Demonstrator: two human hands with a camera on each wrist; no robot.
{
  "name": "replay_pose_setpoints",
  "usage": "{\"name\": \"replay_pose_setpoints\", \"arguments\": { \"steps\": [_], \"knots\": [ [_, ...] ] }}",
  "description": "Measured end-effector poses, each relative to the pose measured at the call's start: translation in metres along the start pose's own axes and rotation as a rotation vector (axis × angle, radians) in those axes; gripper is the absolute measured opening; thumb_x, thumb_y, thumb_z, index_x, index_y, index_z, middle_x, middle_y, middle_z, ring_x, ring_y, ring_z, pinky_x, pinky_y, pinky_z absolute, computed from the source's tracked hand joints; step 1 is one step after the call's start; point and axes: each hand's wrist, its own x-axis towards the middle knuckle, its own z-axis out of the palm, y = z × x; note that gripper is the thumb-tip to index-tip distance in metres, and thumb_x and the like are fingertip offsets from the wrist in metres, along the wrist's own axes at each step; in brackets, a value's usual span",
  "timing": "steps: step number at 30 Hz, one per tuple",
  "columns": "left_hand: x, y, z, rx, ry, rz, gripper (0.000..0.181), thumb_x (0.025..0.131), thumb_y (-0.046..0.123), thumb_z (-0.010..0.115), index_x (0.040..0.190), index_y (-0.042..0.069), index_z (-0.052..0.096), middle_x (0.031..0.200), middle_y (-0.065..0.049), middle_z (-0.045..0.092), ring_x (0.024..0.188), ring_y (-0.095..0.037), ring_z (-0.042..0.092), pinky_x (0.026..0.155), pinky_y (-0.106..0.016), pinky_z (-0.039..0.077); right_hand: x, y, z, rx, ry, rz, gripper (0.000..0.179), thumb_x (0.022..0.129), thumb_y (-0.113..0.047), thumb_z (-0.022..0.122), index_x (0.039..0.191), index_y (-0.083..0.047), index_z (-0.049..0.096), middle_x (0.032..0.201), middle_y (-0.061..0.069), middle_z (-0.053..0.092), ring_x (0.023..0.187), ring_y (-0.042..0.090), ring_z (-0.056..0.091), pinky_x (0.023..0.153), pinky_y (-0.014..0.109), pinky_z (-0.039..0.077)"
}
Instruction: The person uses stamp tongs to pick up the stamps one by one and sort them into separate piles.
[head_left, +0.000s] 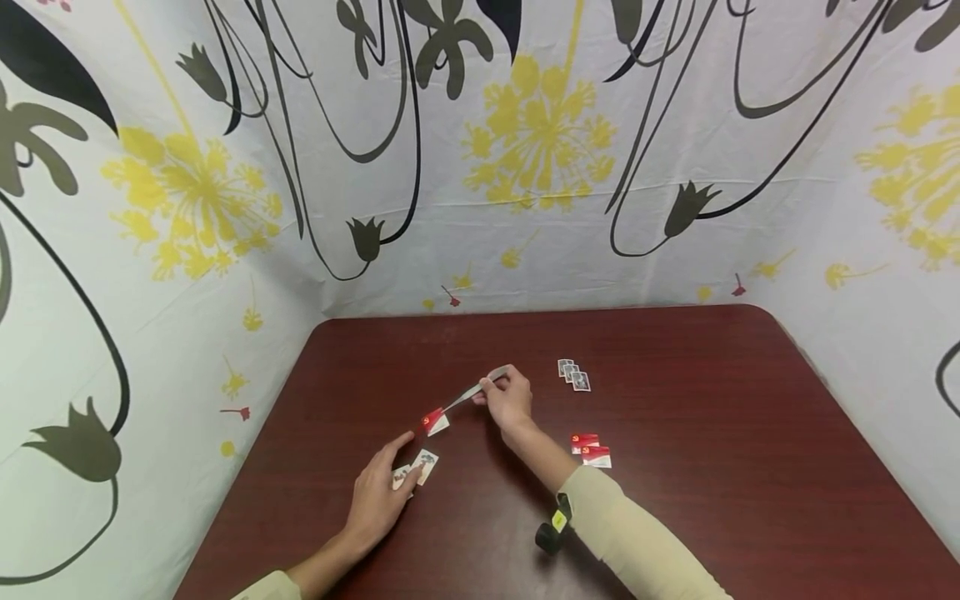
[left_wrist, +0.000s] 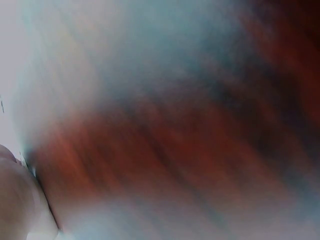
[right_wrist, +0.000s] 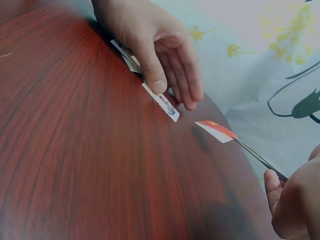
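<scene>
My right hand (head_left: 510, 404) pinches a pair of metal tweezers (head_left: 467, 397). Between the tweezer tips is a small red-and-white card (head_left: 435, 422), held by one end; the right wrist view shows the card (right_wrist: 217, 131) raised over the table, with a shadow under it. My left hand (head_left: 377, 496) is lower left of it, fingers extended. Its thumb rests on small white picture cards (head_left: 426, 467) lying on the table, and the hand partly covers them. The left wrist view is badly blurred, with only part of the hand (left_wrist: 22, 200) at its left edge.
Several overlapping grey picture cards (head_left: 573, 376) lie toward the back of the brown table (head_left: 712, 392). Two overlapping red-and-white cards (head_left: 596, 457) are beside the right forearm. A dark band with a yellow label (head_left: 559, 521) sits at the right sleeve. Patterned cloth (head_left: 525, 275) hangs behind the table.
</scene>
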Motion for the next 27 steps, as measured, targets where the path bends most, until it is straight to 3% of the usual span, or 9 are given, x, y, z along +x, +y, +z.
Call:
{"name": "replay_pose_setpoints", "arguments": {
  "steps": [5, 13, 27],
  "knots": [
    [-0.001, -0.001, 0.0, 0.004, 0.005, 0.007, 0.058, 0.088, 0.011, 0.087, 0.142, 0.01, 0.066, 0.137, -0.01, 0.07, 0.124, -0.031, 0.067, 0.091, -0.056, 0.057, 0.002, -0.006, -0.013, 0.024, 0.02, 0.0, 0.009, 0.099, 0.009, 0.066, 0.098, 0.006, 0.058, 0.09, 0.023, 0.073, 0.064, 0.023, 0.074, 0.076, 0.046, 0.064],
    [0.0, -0.002, 0.001, 0.009, 0.005, 0.023, 0.058, 0.088, 0.011, 0.087, 0.143, 0.009, 0.066, 0.136, -0.011, 0.071, 0.124, -0.032, 0.067, 0.091, -0.057, 0.056, 0.003, -0.015, -0.042, 0.113, 0.041, 0.007, 0.009, 0.099, 0.012, 0.064, 0.099, 0.008, 0.056, 0.086, 0.018, 0.07, 0.062, 0.018, 0.071, 0.069, 0.035, 0.065],
    [-0.001, -0.003, 0.001, -0.003, -0.001, 0.016, 0.058, 0.089, 0.011, 0.086, 0.143, 0.008, 0.066, 0.138, -0.011, 0.069, 0.126, -0.033, 0.066, 0.092, -0.058, 0.056, -0.014, -0.036, -0.115, 0.109, 0.086, 0.003, 0.013, 0.102, 0.01, 0.061, 0.112, 0.013, 0.054, 0.089, 0.012, 0.072, 0.07, 0.014, 0.073, 0.077, 0.035, 0.064]
  ]
}}
